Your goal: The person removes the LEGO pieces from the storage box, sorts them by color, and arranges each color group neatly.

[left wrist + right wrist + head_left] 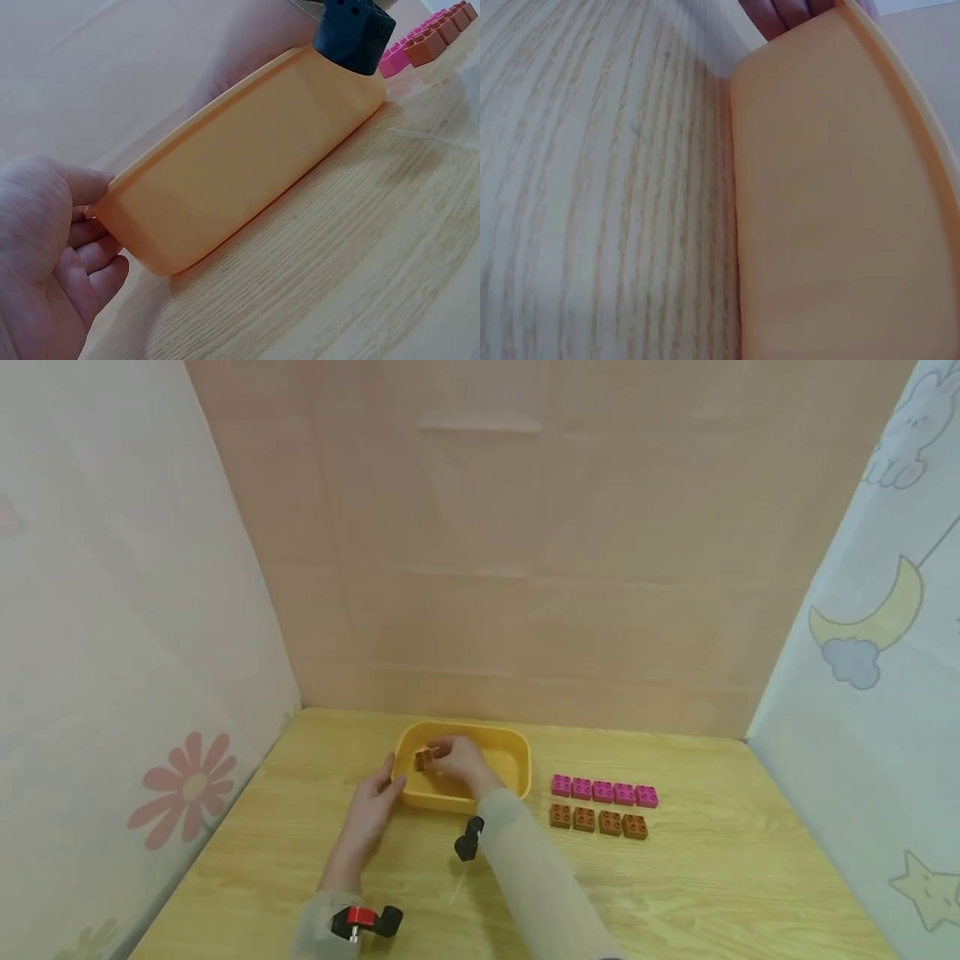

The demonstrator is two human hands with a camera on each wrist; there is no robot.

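Observation:
A yellow plastic tray (510,767) stands at the back of the table. My left hand (369,808) grips its left end; in the left wrist view the thumb lies at the rim and the other fingers curl beneath it against the outer wall. My right hand (463,763) reaches over the near rim into the tray and pinches a brown toy building brick (423,760) near the left end. Whether that brick touches the tray floor I cannot tell. The right wrist view shows the tray's outer wall (840,195), which hides the right hand and brick.
Right of the tray, several pink bricks (603,791) form a row, with a row of several brown bricks (585,819) in front of it. The wooden table (720,860) is bounded by a plain back panel (525,568) and patterned side panels (150,635).

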